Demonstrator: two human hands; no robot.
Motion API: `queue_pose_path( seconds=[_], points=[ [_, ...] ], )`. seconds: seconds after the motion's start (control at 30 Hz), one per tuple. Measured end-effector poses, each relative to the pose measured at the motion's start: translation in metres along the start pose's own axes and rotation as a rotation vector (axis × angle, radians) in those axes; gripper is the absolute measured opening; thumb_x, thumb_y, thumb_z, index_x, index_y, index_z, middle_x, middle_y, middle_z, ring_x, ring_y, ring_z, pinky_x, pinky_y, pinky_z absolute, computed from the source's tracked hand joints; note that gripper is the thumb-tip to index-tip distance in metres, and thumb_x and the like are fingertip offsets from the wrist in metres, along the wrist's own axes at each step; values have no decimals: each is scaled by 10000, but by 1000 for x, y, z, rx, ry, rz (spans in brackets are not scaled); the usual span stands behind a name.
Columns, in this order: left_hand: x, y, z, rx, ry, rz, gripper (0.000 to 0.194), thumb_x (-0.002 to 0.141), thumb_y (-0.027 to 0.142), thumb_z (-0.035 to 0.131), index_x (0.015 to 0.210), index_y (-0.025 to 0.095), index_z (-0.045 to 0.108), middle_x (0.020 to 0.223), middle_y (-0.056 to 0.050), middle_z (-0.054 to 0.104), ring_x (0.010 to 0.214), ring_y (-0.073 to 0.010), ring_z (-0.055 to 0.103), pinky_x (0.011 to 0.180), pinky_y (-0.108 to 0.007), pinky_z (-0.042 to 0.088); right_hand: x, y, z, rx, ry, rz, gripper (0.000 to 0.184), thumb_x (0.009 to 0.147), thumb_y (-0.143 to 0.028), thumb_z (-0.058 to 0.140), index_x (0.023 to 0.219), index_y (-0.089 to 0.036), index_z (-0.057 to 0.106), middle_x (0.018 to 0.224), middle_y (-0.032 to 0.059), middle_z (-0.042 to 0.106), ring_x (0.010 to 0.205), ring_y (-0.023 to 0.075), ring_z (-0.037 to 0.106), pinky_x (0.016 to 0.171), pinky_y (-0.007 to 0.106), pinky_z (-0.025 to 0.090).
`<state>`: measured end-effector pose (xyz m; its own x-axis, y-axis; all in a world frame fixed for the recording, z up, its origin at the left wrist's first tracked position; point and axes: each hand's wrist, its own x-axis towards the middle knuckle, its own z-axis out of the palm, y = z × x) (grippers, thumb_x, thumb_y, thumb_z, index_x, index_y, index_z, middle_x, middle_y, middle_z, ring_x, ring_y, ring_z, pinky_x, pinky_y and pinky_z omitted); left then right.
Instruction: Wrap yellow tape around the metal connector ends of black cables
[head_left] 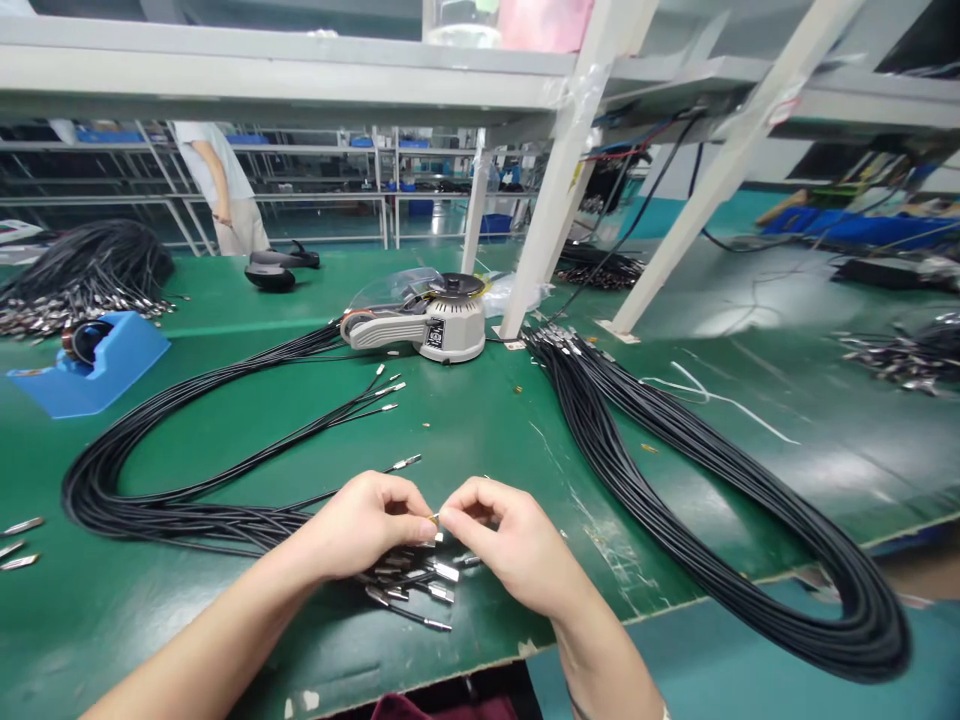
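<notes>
My left hand point(367, 523) and my right hand point(504, 540) meet over the green bench point(480, 430), both pinched on one small metal cable end point(436, 518) between their fingertips. Under the hands lies a cluster of several silver connector tips point(420, 582) belonging to a looped bundle of thin black cables point(150, 500) that runs off to the left. Three or so loose cable ends point(386, 390) point right, farther back.
A grey tape dispenser point(431, 320) stands at the back centre, a blue tape holder point(90, 360) at the left. A second thick black cable bundle point(712, 480) sweeps over the right front edge. White shelf legs point(555, 190) rise behind. A person point(221, 185) stands far back.
</notes>
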<state>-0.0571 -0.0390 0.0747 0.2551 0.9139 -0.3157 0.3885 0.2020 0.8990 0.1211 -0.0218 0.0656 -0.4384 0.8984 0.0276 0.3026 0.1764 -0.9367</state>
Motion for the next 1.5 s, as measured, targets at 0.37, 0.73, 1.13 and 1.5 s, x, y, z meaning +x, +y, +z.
queue_pose_path(
  seconds=[0.37, 0.73, 1.13, 1.5],
  points=[
    [-32, 4, -40, 543, 445, 296, 278, 890, 373, 454, 1007, 224, 659, 1051, -18, 674, 975, -174, 587, 880, -277, 430, 2, 9, 2, 126, 81, 76, 168, 757, -304, 611, 677, -160, 641, 638, -2, 610, 620, 141, 544, 596, 257, 431],
    [-21, -18, -17, 633, 130, 294, 244, 899, 239, 438, 879, 201, 678, 878, -25, 681, 862, -161, 582, 810, -277, 444, -1, 6, 4, 91, 101, 103, 168, 758, -316, 620, 686, -170, 664, 651, 4, 637, 635, 148, 579, 620, 259, 458],
    [-6, 3, -6, 403, -29, 145, 252, 832, 301, 455, 784, 178, 670, 728, 22, 658, 667, -125, 553, 612, -200, 396, -5, 3, 7, 142, 96, 149, 157, 738, -302, 627, 666, -168, 662, 617, -4, 636, 615, 145, 583, 609, 256, 459],
    [-4, -2, 0, 240, -35, 68, 265, 822, 309, 470, 722, 157, 663, 678, 13, 659, 604, -117, 537, 580, -200, 394, -8, 7, 13, 175, 131, 136, 176, 755, -322, 624, 683, -165, 654, 631, 3, 639, 622, 148, 582, 610, 257, 461]
  ],
)
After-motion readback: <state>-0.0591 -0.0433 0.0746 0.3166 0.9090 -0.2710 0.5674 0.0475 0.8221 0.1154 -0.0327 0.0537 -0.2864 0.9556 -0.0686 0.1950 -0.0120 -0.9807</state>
